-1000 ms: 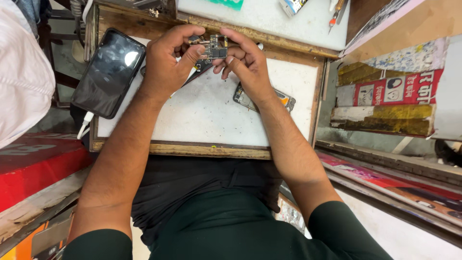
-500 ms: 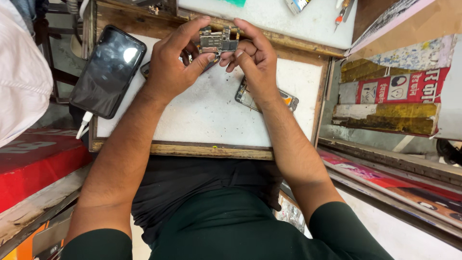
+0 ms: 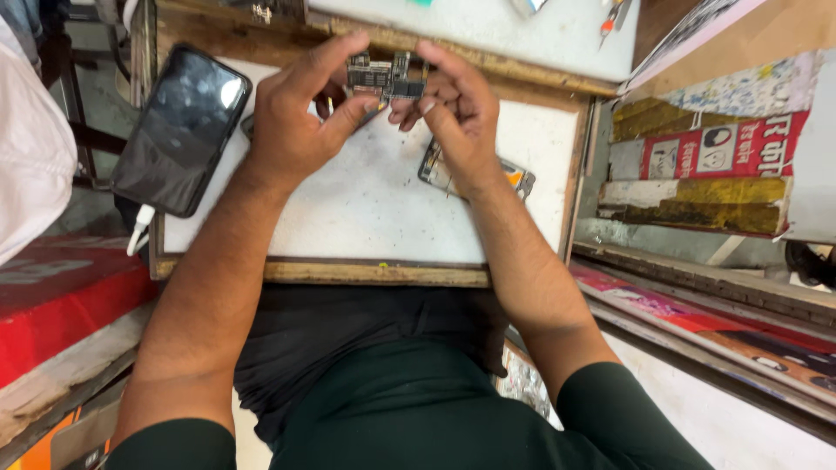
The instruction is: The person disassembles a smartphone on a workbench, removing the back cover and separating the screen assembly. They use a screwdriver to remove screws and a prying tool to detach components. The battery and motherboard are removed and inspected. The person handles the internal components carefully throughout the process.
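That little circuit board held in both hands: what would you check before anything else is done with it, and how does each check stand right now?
1. Circuit board gripped on both sides: ok, left hand and right hand each pinch an end.
2. Board lifted off the white work board: ok.
3. Opened phone out of the way: not ok, it lies partly under the right wrist.
4. Black phone lying securely: not ok, it overhangs the board's left edge, with a white cable plugged in.
5. Board undamaged: cannot tell.

Both hands' fingers (image 3: 335, 109) pinch circuit board (image 3: 387, 77) – above tray (image 3: 366, 209).
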{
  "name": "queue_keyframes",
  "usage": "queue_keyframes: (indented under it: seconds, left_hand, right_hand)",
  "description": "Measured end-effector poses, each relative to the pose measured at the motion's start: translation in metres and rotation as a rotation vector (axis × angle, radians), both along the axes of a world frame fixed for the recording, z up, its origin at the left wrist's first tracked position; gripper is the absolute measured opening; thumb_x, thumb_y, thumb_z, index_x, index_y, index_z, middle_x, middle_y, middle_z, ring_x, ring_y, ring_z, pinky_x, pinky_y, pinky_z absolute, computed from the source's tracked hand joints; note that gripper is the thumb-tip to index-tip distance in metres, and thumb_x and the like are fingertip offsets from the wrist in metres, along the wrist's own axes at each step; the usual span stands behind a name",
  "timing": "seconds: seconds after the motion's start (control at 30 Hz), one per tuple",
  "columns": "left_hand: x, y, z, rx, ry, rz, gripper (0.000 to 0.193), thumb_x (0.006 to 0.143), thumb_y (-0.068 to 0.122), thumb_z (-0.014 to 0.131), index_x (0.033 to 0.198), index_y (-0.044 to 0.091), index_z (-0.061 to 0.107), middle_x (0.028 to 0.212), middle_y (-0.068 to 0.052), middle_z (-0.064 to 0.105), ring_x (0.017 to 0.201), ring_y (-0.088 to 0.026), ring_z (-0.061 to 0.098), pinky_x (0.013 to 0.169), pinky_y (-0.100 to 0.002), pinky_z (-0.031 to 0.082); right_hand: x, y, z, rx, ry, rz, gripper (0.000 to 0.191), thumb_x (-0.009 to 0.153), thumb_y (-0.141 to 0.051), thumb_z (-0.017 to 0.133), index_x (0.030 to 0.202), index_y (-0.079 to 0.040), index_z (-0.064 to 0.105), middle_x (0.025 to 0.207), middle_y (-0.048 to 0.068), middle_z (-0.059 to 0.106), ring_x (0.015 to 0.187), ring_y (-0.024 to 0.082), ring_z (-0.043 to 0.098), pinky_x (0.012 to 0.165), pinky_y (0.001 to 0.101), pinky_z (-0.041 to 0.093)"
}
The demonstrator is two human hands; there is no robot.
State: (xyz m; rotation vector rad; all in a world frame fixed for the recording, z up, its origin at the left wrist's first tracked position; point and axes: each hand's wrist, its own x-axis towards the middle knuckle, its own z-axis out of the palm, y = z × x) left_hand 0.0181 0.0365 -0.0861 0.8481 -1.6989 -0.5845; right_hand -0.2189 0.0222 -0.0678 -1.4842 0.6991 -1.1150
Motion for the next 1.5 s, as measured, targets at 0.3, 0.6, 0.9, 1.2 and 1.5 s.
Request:
queue_keyframes:
  seconds: [0.3, 0.6, 0.9, 1.2, 1.5]
  left_hand:
    - [-0.002, 0.001, 0.001, 0.058, 0.004, -0.004, 0.065, 0.103, 0.015, 0.088, 0.155, 0.018, 0.050, 0.106, -0.007, 0.073, 0.091, -0.013, 0.074, 0.072, -0.026, 0.061]
    - [-0.001, -0.001, 0.001, 0.062, 0.015, -0.027, 0.064, 0.100, 0.032, 0.085, 0.151, 0.014, 0.052, 0.097, -0.006, 0.073, 0.083, -0.012, 0.072, 0.069, -0.025, 0.058]
    - [0.000, 0.005, 0.009, 0.112, 0.080, -0.073, 0.058, 0.105, 0.033, 0.082, 0.149, 0.012, 0.050, 0.095, -0.005, 0.074, 0.078, -0.010, 0.071, 0.062, -0.022, 0.054]
    - [-0.002, 0.006, 0.007, 0.050, 0.026, -0.051, 0.060, 0.105, 0.019, 0.085, 0.152, 0.016, 0.048, 0.102, -0.005, 0.075, 0.082, -0.009, 0.073, 0.064, -0.020, 0.058]
    - [-0.001, 0.006, 0.010, 0.087, 0.031, -0.036, 0.060, 0.103, 0.015, 0.086, 0.150, 0.015, 0.049, 0.101, -0.005, 0.075, 0.083, -0.010, 0.072, 0.066, -0.023, 0.057]
  right_hand:
    - [0.000, 0.002, -0.002, -0.031, -0.020, 0.047, 0.048, 0.110, -0.009, 0.054, 0.157, -0.009, 0.045, 0.104, 0.016, 0.075, 0.091, 0.021, 0.075, 0.078, 0.0331, 0.064]
    - [0.006, 0.001, 0.002, -0.062, -0.038, 0.067, 0.054, 0.111, -0.030, 0.059, 0.157, -0.009, 0.041, 0.103, 0.016, 0.074, 0.088, 0.020, 0.074, 0.077, 0.0322, 0.063]
    - [0.006, 0.000, 0.000, -0.055, 0.006, 0.053, 0.059, 0.110, -0.037, 0.060, 0.156, -0.005, 0.042, 0.103, 0.016, 0.073, 0.087, 0.019, 0.074, 0.075, 0.0315, 0.062]
    - [0.001, 0.004, -0.006, -0.064, -0.032, 0.023, 0.046, 0.113, -0.017, 0.054, 0.156, -0.005, 0.043, 0.102, 0.017, 0.074, 0.088, 0.022, 0.075, 0.077, 0.0337, 0.065]
    - [0.002, 0.005, -0.005, -0.074, -0.020, 0.034, 0.046, 0.111, -0.006, 0.047, 0.157, -0.006, 0.041, 0.103, 0.017, 0.073, 0.090, 0.021, 0.075, 0.078, 0.0331, 0.065]
